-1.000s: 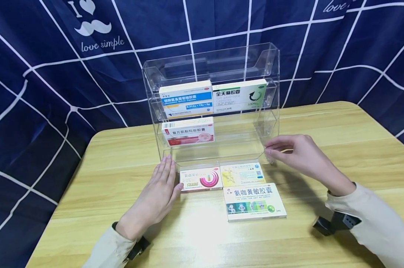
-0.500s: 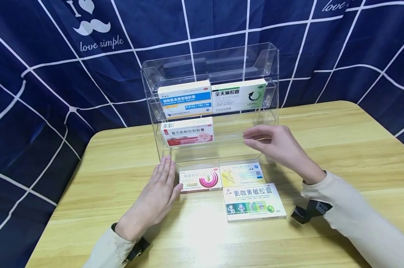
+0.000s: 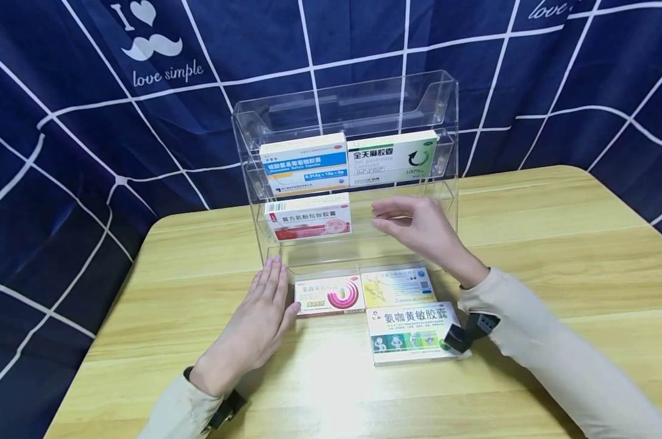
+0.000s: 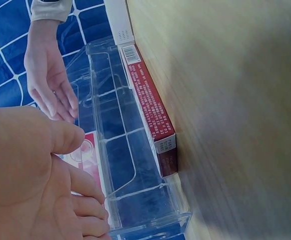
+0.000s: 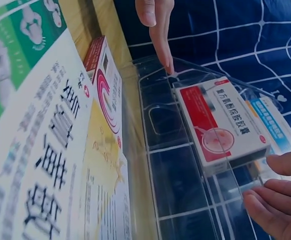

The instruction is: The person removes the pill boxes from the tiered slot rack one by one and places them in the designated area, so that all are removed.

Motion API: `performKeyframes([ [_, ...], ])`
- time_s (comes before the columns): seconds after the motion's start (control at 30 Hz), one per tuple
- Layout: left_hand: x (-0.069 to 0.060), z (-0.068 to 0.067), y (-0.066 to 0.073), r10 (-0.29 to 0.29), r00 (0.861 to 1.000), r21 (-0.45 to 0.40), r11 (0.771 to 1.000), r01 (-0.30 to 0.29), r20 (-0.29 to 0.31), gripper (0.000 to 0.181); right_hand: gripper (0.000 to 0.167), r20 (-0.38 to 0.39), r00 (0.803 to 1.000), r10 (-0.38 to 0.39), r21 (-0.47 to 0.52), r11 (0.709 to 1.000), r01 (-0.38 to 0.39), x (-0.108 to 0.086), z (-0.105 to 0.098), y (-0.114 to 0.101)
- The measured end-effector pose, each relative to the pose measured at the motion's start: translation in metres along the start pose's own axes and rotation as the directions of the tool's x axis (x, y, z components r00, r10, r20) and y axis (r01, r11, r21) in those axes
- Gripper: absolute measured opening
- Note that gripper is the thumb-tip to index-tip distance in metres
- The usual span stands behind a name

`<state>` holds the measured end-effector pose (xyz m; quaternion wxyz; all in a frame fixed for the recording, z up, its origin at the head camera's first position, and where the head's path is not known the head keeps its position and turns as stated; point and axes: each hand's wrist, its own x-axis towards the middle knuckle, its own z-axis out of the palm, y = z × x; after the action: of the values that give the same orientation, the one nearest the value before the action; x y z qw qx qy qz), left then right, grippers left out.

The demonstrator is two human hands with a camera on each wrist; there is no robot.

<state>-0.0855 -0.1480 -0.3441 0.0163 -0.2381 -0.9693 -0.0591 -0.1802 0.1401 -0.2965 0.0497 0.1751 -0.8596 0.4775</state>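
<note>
A clear rack (image 3: 339, 97) stands on the table. Its middle tier holds a blue-and-white box (image 3: 305, 167) and a green-and-white box (image 3: 392, 160); a red-and-white box (image 3: 309, 219) sits one tier lower at left. My left hand (image 3: 251, 323) lies flat with straight fingers at the rack's lower left corner, beside a pink-ringed box (image 3: 328, 296). My right hand (image 3: 427, 231), fingers relaxed and slightly bent, holds nothing and hovers before the rack, right of the red-and-white box. In the right wrist view its fingertips are close to that box (image 5: 223, 125).
A yellow-and-white box (image 3: 398, 286) lies on the table (image 3: 199, 256) in front of the rack, right of the pink-ringed one. Nearer is a larger green-and-white capsule box (image 3: 410, 332), partly under the right wrist's camera in view. A blue checked curtain (image 3: 265, 42) hangs behind.
My right hand has moved left from the rack's lower right side to near the red-and-white box, and slightly up. My left hand and the boxes have stayed in place.
</note>
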Motion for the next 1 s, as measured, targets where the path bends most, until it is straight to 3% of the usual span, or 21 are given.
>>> performKeyframes([
  [0.27, -0.001, 0.000, -0.001, -0.004, 1.000, -0.003, 1.000, 0.004, 0.019, 0.063, 0.032, -0.005, 1.000, -0.020, 0.025, 0.999, 0.020, 0.009, 0.011, -0.003],
  [0.6, 0.000, 0.001, 0.000, 0.010, 1.000, -0.014, 1.000, -0.010, -0.016, 0.062, 0.035, -0.016, 1.000, -0.005, 0.043, 0.999, 0.005, 0.018, 0.020, -0.004],
  [1.0, 0.000, 0.001, 0.000, -0.007, 1.000, -0.007, 1.000, 0.007, 0.013, 0.063, 0.036, -0.020, 1.000, -0.013, 0.072, 0.997, 0.014, 0.024, 0.027, -0.004],
])
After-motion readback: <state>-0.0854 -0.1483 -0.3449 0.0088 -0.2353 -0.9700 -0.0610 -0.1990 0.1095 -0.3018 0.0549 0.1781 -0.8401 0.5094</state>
